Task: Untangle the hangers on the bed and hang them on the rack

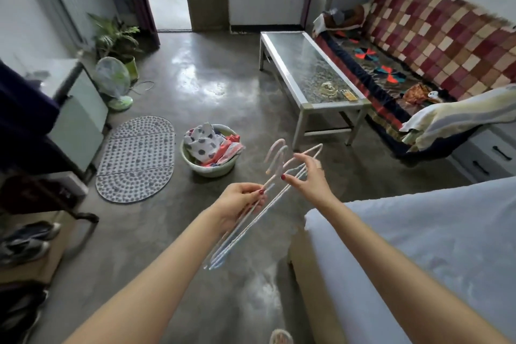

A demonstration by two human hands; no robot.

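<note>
The left hand (240,201) grips the hangers (259,204) in a pinch just below the hooks, thumb on top, fingers curled beneath. The right hand (307,176) holds the upper wires at one shoulder bend, thumb and fingertips closed lightly around them, the other fingers spread.

The hangers form a small bundle of thin coated wire, pale pink and blue, carried in the air over the floor (223,78), just beside the bed (418,246). Two hooks rise together above the left-hand grip; the long lower bars slope down toward the person.

Handling judgement: the bundle is light, springy and smooth-coated, so wires may slip or snap back when released. Hold the necks below the hooks to control the stack; draw one frame away by its shoulder. Avoid pulling on a hook, which may catch its neighbour.

No rack can be identified in this view.
</note>
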